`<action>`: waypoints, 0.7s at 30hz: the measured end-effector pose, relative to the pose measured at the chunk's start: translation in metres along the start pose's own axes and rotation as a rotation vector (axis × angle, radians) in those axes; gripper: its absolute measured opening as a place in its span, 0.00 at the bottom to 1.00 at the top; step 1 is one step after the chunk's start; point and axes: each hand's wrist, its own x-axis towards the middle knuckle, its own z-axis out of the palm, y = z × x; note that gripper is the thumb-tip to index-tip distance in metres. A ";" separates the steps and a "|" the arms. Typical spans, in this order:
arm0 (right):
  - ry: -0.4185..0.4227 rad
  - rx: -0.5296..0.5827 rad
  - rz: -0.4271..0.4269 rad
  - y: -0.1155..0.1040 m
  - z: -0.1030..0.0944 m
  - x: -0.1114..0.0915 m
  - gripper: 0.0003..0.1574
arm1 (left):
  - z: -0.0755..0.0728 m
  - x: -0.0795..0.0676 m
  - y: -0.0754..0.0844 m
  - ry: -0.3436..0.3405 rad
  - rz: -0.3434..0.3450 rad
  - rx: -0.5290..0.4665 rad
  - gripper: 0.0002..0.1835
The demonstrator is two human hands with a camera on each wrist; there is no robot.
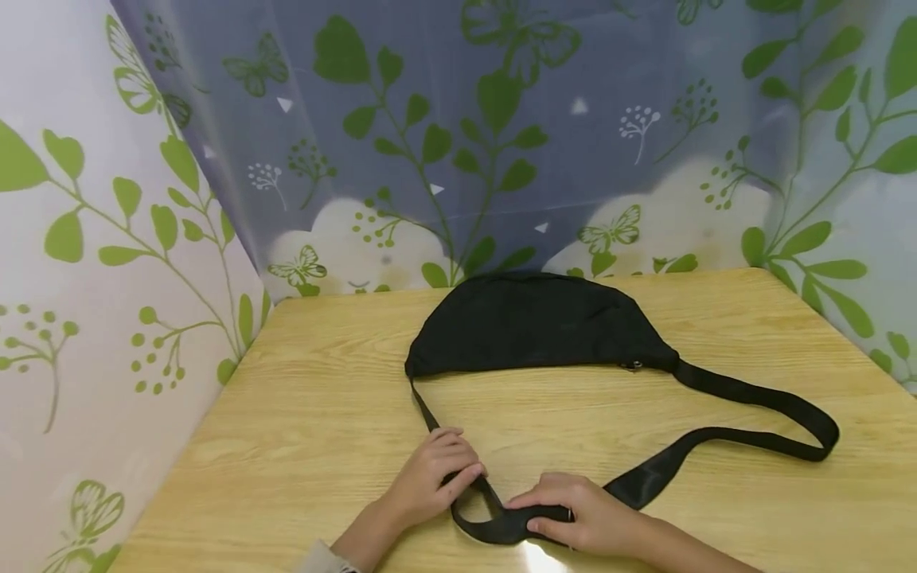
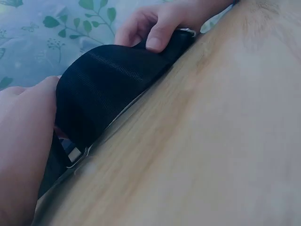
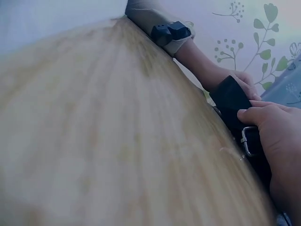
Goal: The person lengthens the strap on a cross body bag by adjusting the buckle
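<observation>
A black waist bag lies on the wooden table with its strap looping toward me. My left hand grips the strap on its left run, thumb on top. To the right, my right hand pinches the strap between thumb and fingers, close to the table. Between the hands the strap bends in a small loop. In the right wrist view a silver buckle sits on the strap beside the right thumb. The left wrist view shows the strap arching up between both hands; the left fingertips are hidden there.
The wooden table has a patterned cloth with leaves and butterflies hanging behind it and at both sides. The bag's upper edge lies near the table's back edge. A small zipper pull shows at the bag's lower right.
</observation>
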 end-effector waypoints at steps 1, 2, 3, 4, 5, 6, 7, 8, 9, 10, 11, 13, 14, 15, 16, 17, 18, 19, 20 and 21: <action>-0.005 0.008 0.002 -0.002 0.003 0.001 0.20 | 0.000 -0.002 0.002 0.008 -0.010 -0.017 0.11; -0.008 0.010 -0.006 -0.005 0.006 0.001 0.20 | -0.001 -0.005 0.003 0.015 -0.021 -0.030 0.12; -0.007 0.010 -0.014 -0.007 0.009 0.002 0.20 | -0.002 -0.008 0.004 0.023 -0.023 -0.037 0.13; -0.006 0.002 -0.023 -0.005 0.014 0.001 0.20 | -0.003 -0.012 0.006 0.036 -0.020 -0.031 0.13; -0.006 -0.003 -0.014 -0.008 0.017 0.002 0.20 | -0.005 -0.016 0.007 0.047 -0.019 -0.030 0.14; 0.000 -0.016 -0.011 -0.011 0.019 0.004 0.20 | -0.007 -0.020 0.008 0.059 -0.029 -0.031 0.14; 0.007 -0.043 -0.024 -0.013 0.021 0.005 0.20 | -0.010 -0.024 0.008 0.071 -0.034 -0.027 0.14; 0.019 -0.076 -0.030 -0.014 0.022 0.007 0.20 | -0.012 -0.027 0.007 0.086 -0.030 -0.018 0.14; 0.030 -0.107 -0.023 -0.016 0.021 0.008 0.20 | -0.015 -0.030 0.006 0.100 -0.024 -0.005 0.14; 0.044 -0.146 -0.005 -0.018 0.019 0.009 0.20 | -0.017 -0.032 0.006 0.112 -0.018 0.009 0.14; 0.068 -0.185 0.013 -0.019 0.015 0.009 0.20 | -0.019 -0.033 0.005 0.118 -0.018 0.015 0.14; 0.131 -0.306 0.021 -0.019 0.000 0.011 0.20 | -0.023 -0.033 0.005 0.125 -0.015 0.038 0.12; 0.173 -0.357 0.038 -0.018 -0.010 0.011 0.20 | -0.025 -0.030 0.006 0.125 -0.013 0.050 0.11; 0.212 -0.412 0.057 -0.016 -0.022 0.011 0.20 | -0.026 -0.027 0.008 0.122 -0.012 0.062 0.09; 0.250 -0.465 0.075 -0.013 -0.037 0.011 0.20 | -0.026 -0.021 0.012 0.117 -0.008 0.077 0.08; 0.282 -0.520 0.088 -0.010 -0.052 0.010 0.21 | -0.025 -0.015 0.018 0.105 -0.003 0.089 0.06; 0.296 -0.569 0.113 -0.006 -0.068 0.009 0.21 | -0.024 -0.008 0.025 0.086 0.001 0.101 0.04; 0.294 -0.607 0.141 -0.002 -0.085 0.007 0.22 | -0.021 0.001 0.033 0.054 0.007 0.114 0.01; 0.282 -0.647 0.172 0.003 -0.101 0.005 0.23 | -0.018 0.010 0.043 0.004 0.017 0.129 0.03; 0.259 -0.685 0.206 0.007 -0.116 0.002 0.24 | -0.014 0.020 0.054 -0.059 0.026 0.148 0.06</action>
